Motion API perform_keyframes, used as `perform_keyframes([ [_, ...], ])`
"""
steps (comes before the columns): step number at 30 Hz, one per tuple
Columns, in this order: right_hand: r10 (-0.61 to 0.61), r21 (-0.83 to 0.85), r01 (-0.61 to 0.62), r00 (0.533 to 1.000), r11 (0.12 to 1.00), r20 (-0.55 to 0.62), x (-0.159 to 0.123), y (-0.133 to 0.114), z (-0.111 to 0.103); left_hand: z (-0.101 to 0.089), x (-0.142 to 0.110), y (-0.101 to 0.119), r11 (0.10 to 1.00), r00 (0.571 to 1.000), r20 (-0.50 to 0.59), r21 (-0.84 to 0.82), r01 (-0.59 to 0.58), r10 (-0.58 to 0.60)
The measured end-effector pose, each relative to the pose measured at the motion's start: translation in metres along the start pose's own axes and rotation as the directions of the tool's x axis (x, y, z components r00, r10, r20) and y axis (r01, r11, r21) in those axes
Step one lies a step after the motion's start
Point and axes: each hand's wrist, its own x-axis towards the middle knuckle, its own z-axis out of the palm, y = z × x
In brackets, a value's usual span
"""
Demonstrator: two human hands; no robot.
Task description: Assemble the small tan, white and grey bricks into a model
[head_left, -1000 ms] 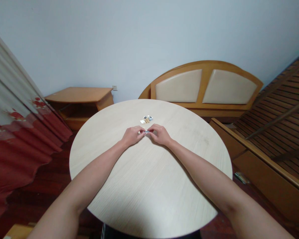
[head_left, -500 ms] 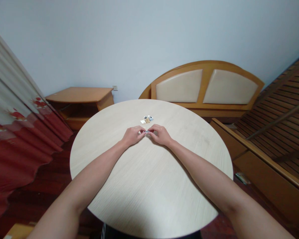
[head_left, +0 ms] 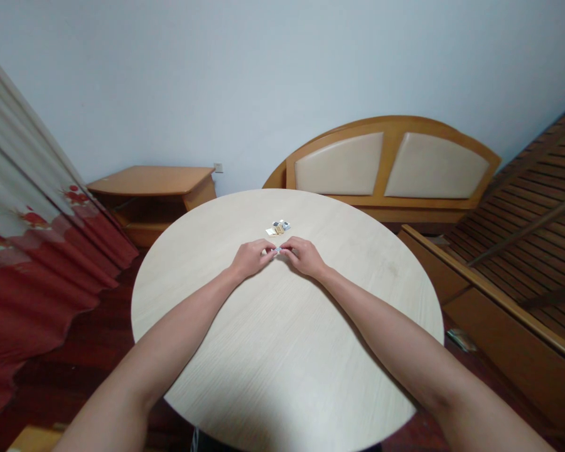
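Note:
My left hand point(head_left: 250, 258) and my right hand point(head_left: 302, 255) meet fingertip to fingertip over the middle of a round pale wooden table point(head_left: 245, 351). Both pinch one tiny pale-blue item point(head_left: 277, 250) between them; it is too small to name. Just beyond the fingers lies a little cluster of small pieces point(head_left: 277, 227), white, tan and grey, flat on the tabletop. Both forearms rest low across the table towards me.
A wooden side table point(head_left: 153, 182) stands at the back left by the wall. A padded headboard point(head_left: 386, 166) leans behind the table. A slatted bed frame point(head_left: 527, 245) rises at the right. A red and white curtain point(head_left: 23, 251) hangs at the left.
The hands keep the same pinch on the tiny item. The view has shifted very slightly downward; nothing on the table has moved.

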Motion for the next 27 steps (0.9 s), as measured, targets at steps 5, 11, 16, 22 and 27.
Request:
perform_keyframes([
  [5,0.010,-0.033,-0.010,1.000,0.999,0.002,0.0003,-0.0020,-0.0004,-0.0008,0.0011,0.0019,1.000,1.000,0.009,0.011,0.012,-0.012],
  [11,0.012,-0.023,-0.012,1.000,1.000,-0.010,0.0008,-0.0057,-0.0007,-0.0026,0.0016,0.0044,1.000,1.000,-0.009,0.001,0.007,-0.007],
  [16,0.018,0.005,-0.018,1.000,1.000,0.008,0.0007,-0.0032,0.0008,-0.0014,0.0014,0.0042,1.000,1.000,-0.010,0.006,-0.002,0.002],
  [22,0.045,-0.006,-0.045,0.998,0.999,0.037,0.0009,-0.0001,0.0014,0.0003,0.0019,0.0028,1.000,1.000,-0.012,-0.002,-0.011,0.011],
  [27,0.045,-0.012,-0.044,0.998,0.999,0.046,0.0003,0.0021,0.0026,0.0004,0.0018,0.0036,1.000,1.000,-0.021,-0.012,-0.024,0.024],
])
